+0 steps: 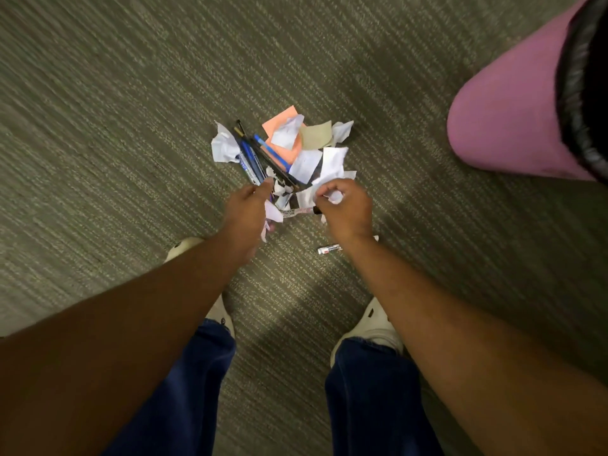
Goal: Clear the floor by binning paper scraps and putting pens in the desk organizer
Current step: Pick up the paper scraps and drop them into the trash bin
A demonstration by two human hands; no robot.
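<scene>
Carpet (pixel 115 133): grey-green ribbed floor covering, filling the whole view and bearing everything below.

Waste bin (pixel 513 120): pink body with a black liner, at upper right, well apart from the pile. Cut off by the frame edge; its opening is barely seen and what it holds cannot be told.

Person: two bare forearms reaching down, blue trousers, pale shoes either side of the low centre.

Litter pile: heaped on the carpet just beyond the hands. White paper scraps (pixel 332 159), one orange sheet (pixel 283 118), one tan piece (pixel 316 135). Crossing its left part, a bundle of pens (pixel 253 159), blue and dark; blur prevents a count.

Right hand (pixel 345 209): fingers curled round a crumpled white scrap (pixel 335 196) at the pile's near edge.

Left hand (pixel 245 209): thumb stretched toward the near ends of the pens, with pale paper showing under the palm. Whether it grips that paper cannot be told.

Marker (pixel 330 249): white barrel with a red label, lying alone just below the right wrist, partly hidden by it.

Step in hand, as judged: gathering paper, early in the task, since most of the pile remains. The next move calls for carrying the handful right to the bin without catching pens among it.

Desk organizer: not in view.
</scene>
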